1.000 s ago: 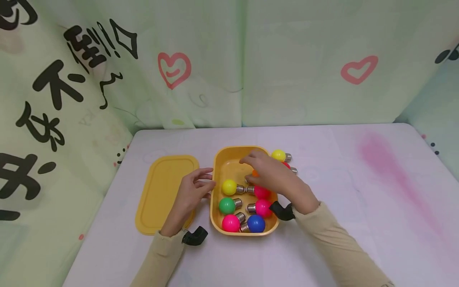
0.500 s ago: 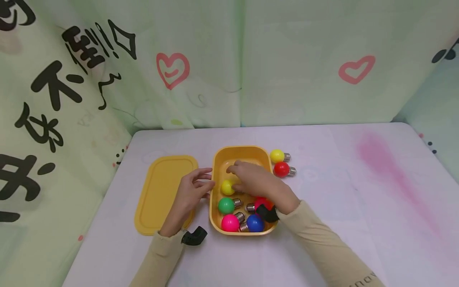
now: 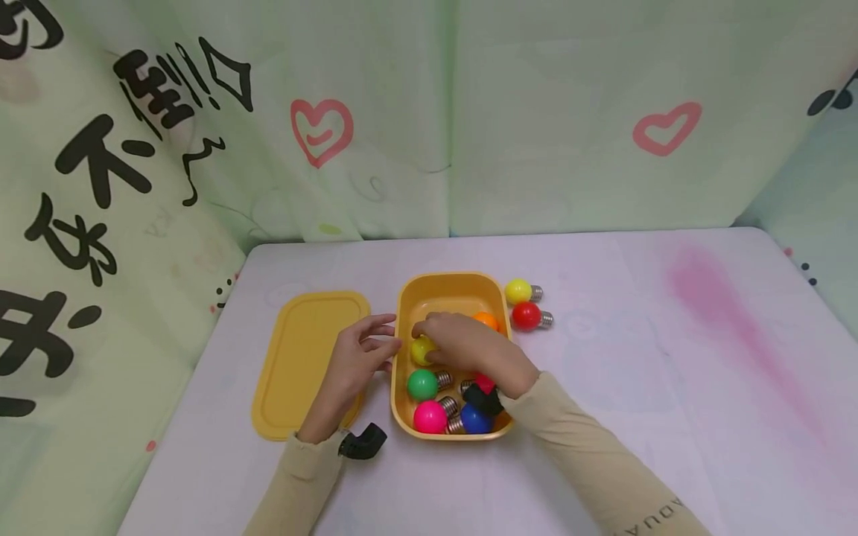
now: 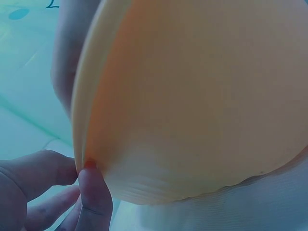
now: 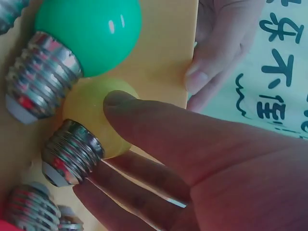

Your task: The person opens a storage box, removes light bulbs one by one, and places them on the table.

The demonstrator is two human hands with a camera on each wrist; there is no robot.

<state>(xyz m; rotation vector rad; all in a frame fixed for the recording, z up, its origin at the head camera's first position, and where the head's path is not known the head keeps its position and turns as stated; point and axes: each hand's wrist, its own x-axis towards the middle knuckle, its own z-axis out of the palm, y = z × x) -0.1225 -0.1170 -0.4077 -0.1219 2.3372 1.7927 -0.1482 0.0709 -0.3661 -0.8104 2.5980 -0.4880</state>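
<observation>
A yellow light bulb [image 5: 82, 103] with a metal screw base lies in the yellow plastic box [image 3: 447, 277]. My right hand [image 3: 462, 341] grips this bulb, thumb on the globe and fingers round the other side, as the right wrist view shows. Beside it sits a green bulb [image 3: 422, 385]. At the box's left wall, my left hand [image 3: 358, 357] pinches the rim between thumb and fingers, seen close up in the left wrist view. Also in the box are a pink bulb [image 3: 430, 417], a blue bulb [image 3: 477, 418] and an orange bulb [image 3: 485, 320]; my right hand and wrist partly cover others.
A flat yellow lid [image 3: 295, 357] lies left of the box on the pale table [image 3: 637, 447]. Just outside the right rim are another yellow bulb [image 3: 518, 291] and a red bulb [image 3: 526, 316]. A printed curtain [image 3: 536, 149] hangs behind the table.
My right hand has moved left and toward me from the orange bulb, onto the yellow bulb. The orange and red bulbs now show more fully. My left hand stays at the rim.
</observation>
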